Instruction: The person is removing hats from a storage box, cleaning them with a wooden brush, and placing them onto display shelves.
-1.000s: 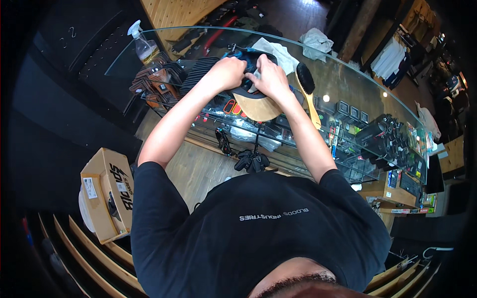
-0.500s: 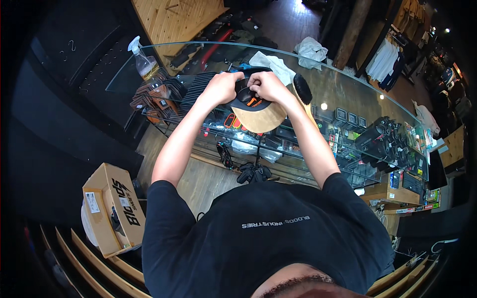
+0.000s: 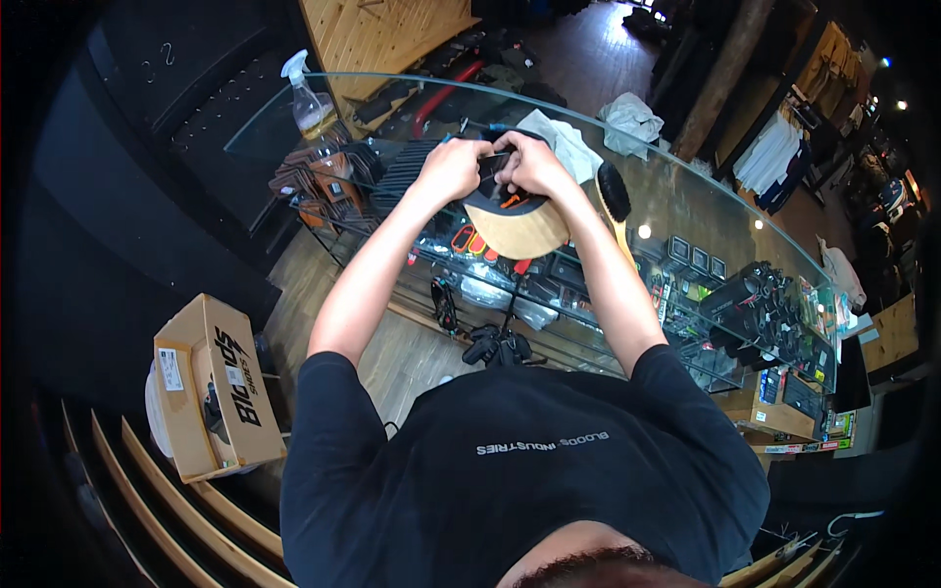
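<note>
At the counter's near edge lies a dark cap with a tan visor [image 3: 515, 233] toward me and an orange patch inside. My left hand [image 3: 453, 165] has curled fingers gripping the cap's left side. My right hand [image 3: 529, 167] has its fingers bent and closed inside the crown; what they pinch is hidden. A white cloth [image 3: 566, 135] is just beyond the cap, and a black-bristled brush [image 3: 613, 191] with a wooden handle lies right of my right hand. Dark ribbed items [image 3: 392, 176] lie left of my left hand.
The glass counter [image 3: 745, 237] carries brown leather goods [image 3: 309, 176], a spray bottle [image 3: 312, 108], a crumpled white bundle [image 3: 629, 125] and black accessories [image 3: 745, 299]. A cardboard box [image 3: 186, 363] stands at lower left. Clothes hang on a rail [image 3: 769, 147] at upper right.
My right hand's fingers have moved from stretched near the cap's far rim to curled inside it. My left hand stays on the left side. The view has shifted slightly.
</note>
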`<state>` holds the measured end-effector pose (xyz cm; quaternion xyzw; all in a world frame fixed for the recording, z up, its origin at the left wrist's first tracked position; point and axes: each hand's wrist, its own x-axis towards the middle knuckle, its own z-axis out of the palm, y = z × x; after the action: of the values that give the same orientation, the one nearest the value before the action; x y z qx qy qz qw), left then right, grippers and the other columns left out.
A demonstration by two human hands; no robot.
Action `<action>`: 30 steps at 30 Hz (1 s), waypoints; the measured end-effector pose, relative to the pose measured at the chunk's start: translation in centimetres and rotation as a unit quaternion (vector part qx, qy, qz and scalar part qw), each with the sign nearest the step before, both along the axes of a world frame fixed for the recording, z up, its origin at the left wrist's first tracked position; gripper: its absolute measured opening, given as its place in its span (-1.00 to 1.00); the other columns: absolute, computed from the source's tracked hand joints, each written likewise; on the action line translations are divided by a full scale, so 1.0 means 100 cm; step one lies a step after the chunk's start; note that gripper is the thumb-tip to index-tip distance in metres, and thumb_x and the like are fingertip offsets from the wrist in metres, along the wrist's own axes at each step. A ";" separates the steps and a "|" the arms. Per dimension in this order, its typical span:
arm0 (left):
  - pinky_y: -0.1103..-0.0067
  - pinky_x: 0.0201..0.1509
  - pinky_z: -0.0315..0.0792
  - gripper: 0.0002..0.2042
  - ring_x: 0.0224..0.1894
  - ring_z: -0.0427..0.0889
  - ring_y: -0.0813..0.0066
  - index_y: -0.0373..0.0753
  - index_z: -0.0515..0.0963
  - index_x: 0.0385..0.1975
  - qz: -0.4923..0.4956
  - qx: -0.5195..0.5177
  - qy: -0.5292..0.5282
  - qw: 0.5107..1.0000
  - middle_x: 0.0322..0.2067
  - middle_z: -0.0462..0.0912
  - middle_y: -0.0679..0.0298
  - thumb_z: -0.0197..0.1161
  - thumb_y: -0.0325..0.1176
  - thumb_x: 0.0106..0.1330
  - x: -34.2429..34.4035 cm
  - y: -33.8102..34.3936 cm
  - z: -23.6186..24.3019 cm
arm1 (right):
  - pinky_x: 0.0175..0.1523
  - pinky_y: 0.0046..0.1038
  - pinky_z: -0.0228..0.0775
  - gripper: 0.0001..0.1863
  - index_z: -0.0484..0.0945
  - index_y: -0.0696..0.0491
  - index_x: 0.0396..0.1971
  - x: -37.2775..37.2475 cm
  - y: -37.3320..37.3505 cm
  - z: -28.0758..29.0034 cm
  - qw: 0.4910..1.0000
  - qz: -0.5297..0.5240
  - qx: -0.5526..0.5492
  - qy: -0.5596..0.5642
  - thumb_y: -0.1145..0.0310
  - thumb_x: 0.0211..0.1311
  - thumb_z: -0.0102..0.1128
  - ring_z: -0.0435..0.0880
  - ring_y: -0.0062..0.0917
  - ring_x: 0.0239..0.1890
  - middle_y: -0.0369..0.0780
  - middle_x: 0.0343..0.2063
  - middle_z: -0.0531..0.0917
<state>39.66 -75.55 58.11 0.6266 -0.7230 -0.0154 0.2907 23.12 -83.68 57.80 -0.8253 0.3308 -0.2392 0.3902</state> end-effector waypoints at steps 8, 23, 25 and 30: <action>0.16 -0.18 0.50 -0.80 -0.24 0.62 -0.11 -0.33 0.44 -0.31 0.034 -0.083 -0.022 0.996 -0.39 0.62 -0.07 0.21 -0.54 0.04 -0.020 0.003 0.005 | -0.43 -0.50 0.53 -0.84 0.57 0.28 -0.31 0.000 -0.002 -0.014 0.999 -0.047 -0.009 -0.014 0.56 0.09 0.25 0.72 -0.52 -0.55 -0.13 -0.51 0.72; 0.26 -0.16 0.55 -0.86 -0.28 0.67 0.00 -0.35 0.56 -0.51 0.029 -0.037 0.000 0.999 -0.45 0.64 -0.07 0.33 -0.54 -0.12 -0.041 0.002 0.001 | -0.16 -0.34 0.47 -0.78 0.61 0.14 -0.33 -0.018 0.009 -0.015 0.954 -0.122 -0.272 -0.020 0.39 0.00 0.36 0.65 -0.30 -0.29 -0.12 -0.38 0.62; 0.31 -0.18 0.55 -0.82 -0.32 0.67 0.02 -0.32 0.60 -0.50 0.054 -0.038 0.014 0.998 -0.48 0.64 -0.05 0.39 -0.50 -0.16 -0.043 0.003 0.000 | -0.11 -0.28 0.42 -0.79 0.61 0.13 -0.40 -0.020 0.013 -0.009 0.952 -0.119 -0.274 -0.068 0.38 -0.04 0.36 0.58 -0.23 -0.21 -0.09 -0.33 0.56; 0.34 -0.14 0.56 -0.87 -0.37 0.68 0.07 -0.33 0.66 -0.51 0.060 -0.022 0.013 0.998 -0.52 0.65 -0.02 0.35 -0.48 -0.11 -0.044 0.003 0.000 | -0.32 -0.31 0.45 -0.85 0.58 0.18 -0.43 -0.015 0.018 -0.003 0.959 -0.122 -0.242 -0.081 0.40 0.07 0.27 0.65 -0.27 -0.48 -0.11 -0.56 0.63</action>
<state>35.21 -75.27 58.11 0.6618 -0.6807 0.0093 0.3140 21.60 -81.88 57.53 -0.8262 0.3287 -0.4238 0.1725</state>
